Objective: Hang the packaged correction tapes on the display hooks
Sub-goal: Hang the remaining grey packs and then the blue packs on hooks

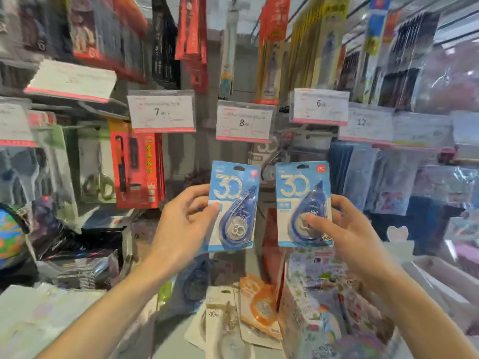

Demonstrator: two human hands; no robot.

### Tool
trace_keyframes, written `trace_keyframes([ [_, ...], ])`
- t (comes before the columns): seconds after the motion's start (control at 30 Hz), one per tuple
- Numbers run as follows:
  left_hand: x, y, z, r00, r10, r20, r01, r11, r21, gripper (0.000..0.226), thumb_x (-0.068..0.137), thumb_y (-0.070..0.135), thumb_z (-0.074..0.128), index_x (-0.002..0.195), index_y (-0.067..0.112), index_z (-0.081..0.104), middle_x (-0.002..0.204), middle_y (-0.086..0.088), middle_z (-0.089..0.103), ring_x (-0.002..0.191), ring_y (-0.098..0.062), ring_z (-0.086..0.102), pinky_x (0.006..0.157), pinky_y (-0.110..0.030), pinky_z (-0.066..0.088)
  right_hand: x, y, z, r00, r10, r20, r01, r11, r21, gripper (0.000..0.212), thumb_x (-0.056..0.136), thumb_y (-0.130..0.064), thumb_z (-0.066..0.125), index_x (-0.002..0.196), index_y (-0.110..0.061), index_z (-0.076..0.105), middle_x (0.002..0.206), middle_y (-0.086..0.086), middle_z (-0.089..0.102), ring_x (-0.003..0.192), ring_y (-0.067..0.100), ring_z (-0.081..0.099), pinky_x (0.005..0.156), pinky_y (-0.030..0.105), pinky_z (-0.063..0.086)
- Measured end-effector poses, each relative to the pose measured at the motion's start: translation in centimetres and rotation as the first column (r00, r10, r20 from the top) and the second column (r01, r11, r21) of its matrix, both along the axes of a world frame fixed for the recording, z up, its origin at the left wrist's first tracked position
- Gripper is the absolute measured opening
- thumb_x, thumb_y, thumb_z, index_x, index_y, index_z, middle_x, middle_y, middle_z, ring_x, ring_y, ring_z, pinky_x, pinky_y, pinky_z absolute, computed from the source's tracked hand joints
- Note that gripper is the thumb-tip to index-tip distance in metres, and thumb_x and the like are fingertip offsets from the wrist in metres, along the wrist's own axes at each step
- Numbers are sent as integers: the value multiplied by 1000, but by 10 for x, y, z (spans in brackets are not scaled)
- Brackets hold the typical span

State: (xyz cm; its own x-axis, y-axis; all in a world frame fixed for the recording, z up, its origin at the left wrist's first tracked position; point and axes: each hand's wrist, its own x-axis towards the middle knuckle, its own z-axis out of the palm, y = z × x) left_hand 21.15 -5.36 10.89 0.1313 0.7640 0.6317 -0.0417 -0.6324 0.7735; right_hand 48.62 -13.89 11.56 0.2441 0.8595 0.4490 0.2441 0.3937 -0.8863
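Your left hand (181, 224) pinches one blue tape pack (233, 206); your right hand (344, 229) pinches another pack (303, 203) just beside it. Both sit below the 8.00 price tag (245, 123). Line each top hole up with a hook. Open room lies between the packs; crowded goods hang left and right.

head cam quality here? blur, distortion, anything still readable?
Head view: wide-angle bending, shelves and price tags bow toward the edges. Upper left hanging packs smeared by motion blur. The two blue correction tape packs, in the left hand and right hand, are sharpest; the "30" on each reads. Lighting flat, with glare on plastic bags at right.
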Motion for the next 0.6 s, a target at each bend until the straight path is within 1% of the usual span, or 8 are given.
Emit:
trace_keyframes([
  [0.07,21,-13,4,999,45,-7,-45,999,16,36,97,-3,64,106,31,66,89,23,80,79,9,73,67,-6,51,22,-6,4,999,37,-13,-37,999,23,33,80,-32,84,108,-33,66,101,-2,83,88,13,80,67,14,57],
  [0.13,39,-26,11,995,100,-20,-99,994,48,36,96,-3,64,106,32,66,89,27,79,82,11,72,69,-4,50,40,-11,7,995,93,-24,-92,995,42,28,80,-30,85,100,-40,68,100,-1,83,86,13,80,67,14,58],
  [0.17,46,-31,15,992,126,-25,-124,990,64,37,96,-3,64,106,32,66,90,27,79,84,11,72,71,-4,49,46,-12,8,992,124,-27,-123,991,45,27,81,-30,84,99,-41,68,100,0,83,86,14,80,68,15,58],
  [0.3,59,-47,37,974,222,-41,-215,969,125,37,96,-1,65,106,34,67,92,29,78,87,12,71,75,-5,50,63,-19,15,977,211,-23,-210,976,54,31,80,-39,85,105,-39,67,105,3,82,91,19,80,73,17,59],
  [0.4,61,-55,55,956,284,-80,-267,948,173,38,96,0,65,107,36,67,96,33,76,91,14,69,76,-3,48,69,-23,20,963,269,-5,-269,961,59,31,83,-39,84,108,-39,66,106,2,82,93,18,80,75,15,58],
  [0.5,60,-59,71,936,333,-115,-304,928,214,41,95,-1,67,104,39,66,98,38,74,93,16,68,79,-1,46,72,-21,25,951,308,6,-308,949,69,34,79,-39,78,110,-38,65,105,-1,82,93,16,79,75,12,57],
  [0.53,58,-59,75,928,352,-124,-316,919,237,41,95,1,68,103,40,66,99,39,73,94,17,67,80,-1,46,71,-20,27,947,320,13,-320,945,69,33,79,-39,77,110,-40,65,106,-3,82,94,15,79,74,12,56],
  [0.6,55,-62,83,915,379,-136,-332,901,279,33,93,11,69,104,42,66,100,39,72,96,17,67,82,-1,45,70,-17,30,943,332,30,-334,940,68,30,78,-40,75,106,-45,65,105,-6,82,93,12,79,73,9,56],
])
